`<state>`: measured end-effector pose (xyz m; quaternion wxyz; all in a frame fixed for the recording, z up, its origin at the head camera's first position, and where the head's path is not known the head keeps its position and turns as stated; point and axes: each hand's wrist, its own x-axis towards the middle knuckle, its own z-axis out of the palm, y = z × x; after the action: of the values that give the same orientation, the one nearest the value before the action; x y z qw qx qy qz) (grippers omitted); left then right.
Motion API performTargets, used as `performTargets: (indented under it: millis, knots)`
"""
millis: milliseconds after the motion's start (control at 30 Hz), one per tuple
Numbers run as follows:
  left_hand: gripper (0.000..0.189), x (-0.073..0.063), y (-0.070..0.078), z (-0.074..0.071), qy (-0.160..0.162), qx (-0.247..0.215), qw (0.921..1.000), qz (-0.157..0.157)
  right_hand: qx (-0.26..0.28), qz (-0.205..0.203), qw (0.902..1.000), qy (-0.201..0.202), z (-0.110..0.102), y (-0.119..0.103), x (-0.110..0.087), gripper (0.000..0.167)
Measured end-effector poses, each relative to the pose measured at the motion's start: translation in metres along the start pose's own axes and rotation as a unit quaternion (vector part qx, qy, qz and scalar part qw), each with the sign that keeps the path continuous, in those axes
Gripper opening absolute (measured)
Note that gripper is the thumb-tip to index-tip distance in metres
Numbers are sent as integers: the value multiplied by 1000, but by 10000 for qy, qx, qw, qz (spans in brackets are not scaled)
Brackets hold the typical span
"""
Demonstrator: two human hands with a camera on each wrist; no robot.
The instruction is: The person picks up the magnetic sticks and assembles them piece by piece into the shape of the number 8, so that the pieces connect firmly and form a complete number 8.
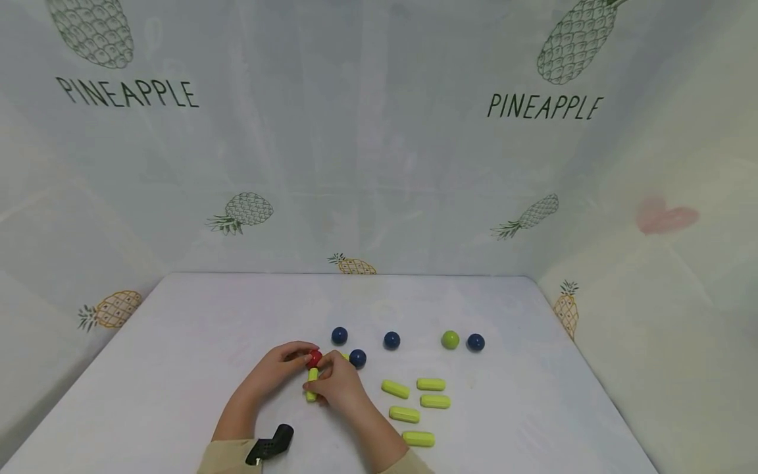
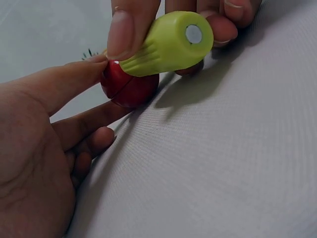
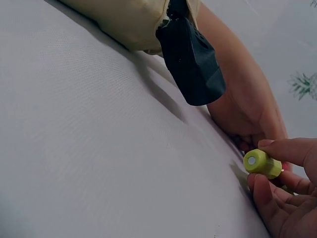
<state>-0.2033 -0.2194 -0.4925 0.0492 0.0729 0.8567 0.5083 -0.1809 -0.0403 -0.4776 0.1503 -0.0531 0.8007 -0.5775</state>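
With thumb and fingers my left hand (image 1: pixel 274 374) holds a glossy red ball (image 1: pixel 314 359) on the left-middle of the table. My right hand (image 1: pixel 343 387) pinches a yellow-green ridged rod (image 1: pixel 312 391), one end of it against the red ball. In the left wrist view the rod (image 2: pixel 171 44) shows a round grey-white disc in its near end and overlaps the ball (image 2: pixel 131 93). From the right wrist, the rod (image 3: pixel 263 164) sits between thumb and fingers. Another yellow-green piece (image 1: pixel 345 356) peeks out behind the right hand, mostly hidden, next to a dark blue ball (image 1: pixel 358 359).
Farther back lie more dark blue balls (image 1: pixel 339 336), (image 1: pixel 392 340), (image 1: pixel 476 342) and a green ball (image 1: pixel 450 340). Several yellow-green rods (image 1: pixel 404 414) lie loose right of the right hand. A black wrist camera (image 1: pixel 271 445) juts from the left sleeve. A pineapple-print curtain (image 1: pixel 379 145) surrounds the white table (image 1: pixel 509 421).
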Motion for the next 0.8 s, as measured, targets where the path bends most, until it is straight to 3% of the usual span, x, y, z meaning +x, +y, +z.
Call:
performTargets:
  millis: [233,500,800]
  knots:
    - [22,2,0,3,18,-30,9999,-160,199,24,9998,5,2,1,1,36]
    - [23,2,-1,4,29,45,9999,-118,315,42,9995,91,4,1,0,35]
    - [24,1,-1,1,-9,69,10000,-54,-38,-57,9999,98,-3,-4,-3,33]
